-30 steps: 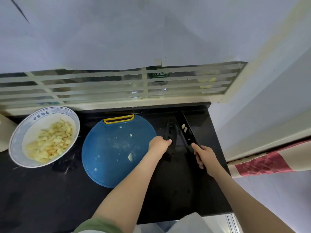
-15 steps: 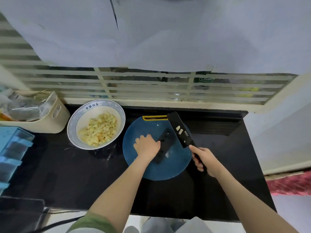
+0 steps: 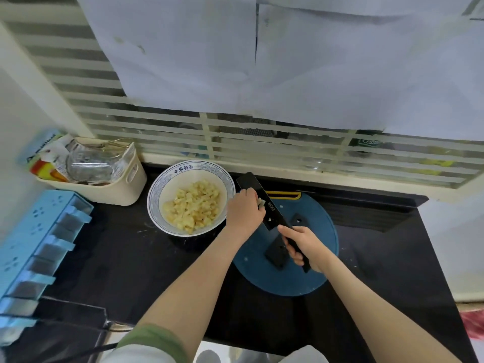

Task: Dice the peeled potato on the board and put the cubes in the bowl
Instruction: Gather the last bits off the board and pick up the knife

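Green cuff of my left sleeve (image 3: pixel 157 339) sits nearest, above the black counter (image 3: pixel 131 258). My right hand (image 3: pixel 301 247) is wrapped tight round the handle of the black knife (image 3: pixel 275 213), whose blade slants up and left over the round blue board (image 3: pixel 288 279) with its tip near the bowl's rim. My left hand (image 3: pixel 245 212) is cupped against the blade's flat, where a few pale potato bits (image 3: pixel 261 203) show; I cannot tell whether its fingers close on any. Just left, the blue-rimmed bowl (image 3: pixel 154 203) holds a heap of diced potato (image 3: pixel 193 209). Farther left stands a cream basket (image 3: pixel 125 189) of packets, with a slatted window (image 3: pixel 262 142) behind.
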